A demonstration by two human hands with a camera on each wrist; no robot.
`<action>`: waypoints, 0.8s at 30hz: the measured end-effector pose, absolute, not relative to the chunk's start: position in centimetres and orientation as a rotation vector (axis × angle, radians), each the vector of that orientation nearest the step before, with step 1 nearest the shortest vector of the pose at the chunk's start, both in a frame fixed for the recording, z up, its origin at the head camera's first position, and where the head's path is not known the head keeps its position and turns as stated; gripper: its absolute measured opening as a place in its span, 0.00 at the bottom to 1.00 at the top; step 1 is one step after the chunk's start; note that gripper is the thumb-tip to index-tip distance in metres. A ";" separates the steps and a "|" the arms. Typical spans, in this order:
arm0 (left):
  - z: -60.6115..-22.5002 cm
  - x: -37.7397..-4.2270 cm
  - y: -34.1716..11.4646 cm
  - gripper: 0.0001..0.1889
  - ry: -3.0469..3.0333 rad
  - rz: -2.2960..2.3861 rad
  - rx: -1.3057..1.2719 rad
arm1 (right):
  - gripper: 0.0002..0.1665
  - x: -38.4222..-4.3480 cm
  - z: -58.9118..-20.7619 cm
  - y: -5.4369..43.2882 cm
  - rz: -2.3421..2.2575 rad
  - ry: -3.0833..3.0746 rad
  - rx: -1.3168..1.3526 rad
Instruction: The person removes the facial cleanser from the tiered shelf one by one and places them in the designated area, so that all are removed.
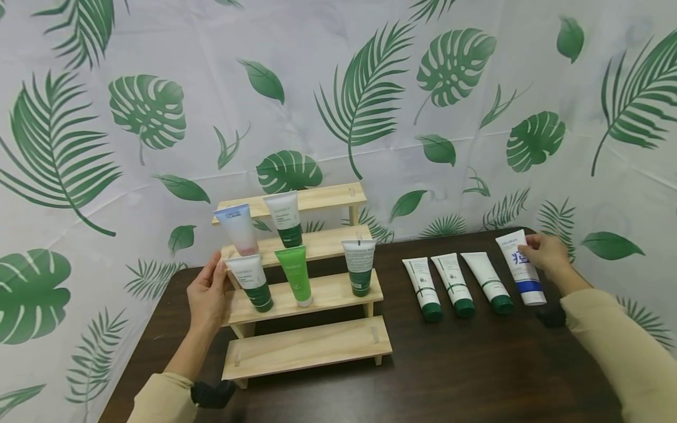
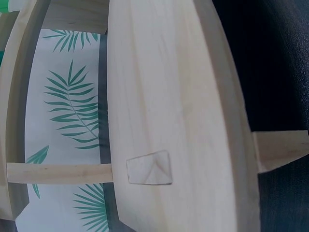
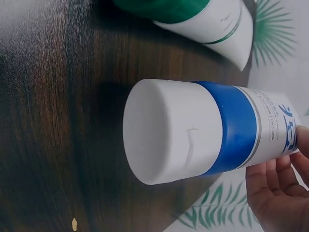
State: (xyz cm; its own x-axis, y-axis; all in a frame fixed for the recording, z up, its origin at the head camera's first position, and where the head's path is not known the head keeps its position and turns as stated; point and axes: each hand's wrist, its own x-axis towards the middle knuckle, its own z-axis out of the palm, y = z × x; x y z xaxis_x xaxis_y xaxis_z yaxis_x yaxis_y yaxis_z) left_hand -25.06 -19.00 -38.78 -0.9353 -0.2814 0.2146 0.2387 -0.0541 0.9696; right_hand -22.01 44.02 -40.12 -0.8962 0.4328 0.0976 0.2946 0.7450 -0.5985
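Note:
My right hand (image 1: pixel 547 255) pinches the top end of a white squeeze tube with a blue band (image 1: pixel 520 267), thumb in front and fingers behind. In the right wrist view its white cap (image 3: pixel 154 130) faces the camera, close over the table. My left hand (image 1: pixel 208 294) grips the left end of a stepped wooden display rack (image 1: pixel 307 346), beside a white-and-green tube (image 1: pixel 251 282). That hand is out of sight in the left wrist view, where a bare wooden step (image 2: pixel 169 96) shows. Next to the blue-banded tube lies a white tube with a green cap (image 1: pixel 486 282).
Two more green-capped tubes, left (image 1: pixel 423 288) and right (image 1: pixel 453 285), lie on the dark table (image 1: pixel 449 364). The rack also bears a bright green tube (image 1: pixel 294 273), a pale blue-pink tube (image 1: pixel 238 229) and two white-and-green tubes (image 1: pixel 284 217). A leaf-print cloth (image 1: pixel 211 88) hangs behind.

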 end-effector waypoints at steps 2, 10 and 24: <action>-38.8 -25.1 -19.0 0.25 -1.873 -2.058 0.051 | 0.22 -22.3 -40.5 44.3 0.857 -2.728 -0.572; -39.0 -25.2 -19.0 0.24 -1.845 -2.061 0.068 | 0.23 -22.8 -41.0 44.7 0.876 -2.807 -0.589; -39.1 -25.2 -19.0 0.24 -1.810 -2.073 0.053 | 0.26 -23.2 -41.5 44.7 0.901 -2.854 -0.680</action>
State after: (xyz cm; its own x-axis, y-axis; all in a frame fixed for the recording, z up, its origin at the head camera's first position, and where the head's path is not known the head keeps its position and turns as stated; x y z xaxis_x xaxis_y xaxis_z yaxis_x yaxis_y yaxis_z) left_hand -25.20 -18.99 -39.15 -0.9243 -0.3108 0.2217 0.2615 -0.0926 0.9607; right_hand -23.17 44.67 -41.45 -0.8994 0.4326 -0.0628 0.3902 0.7297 -0.5615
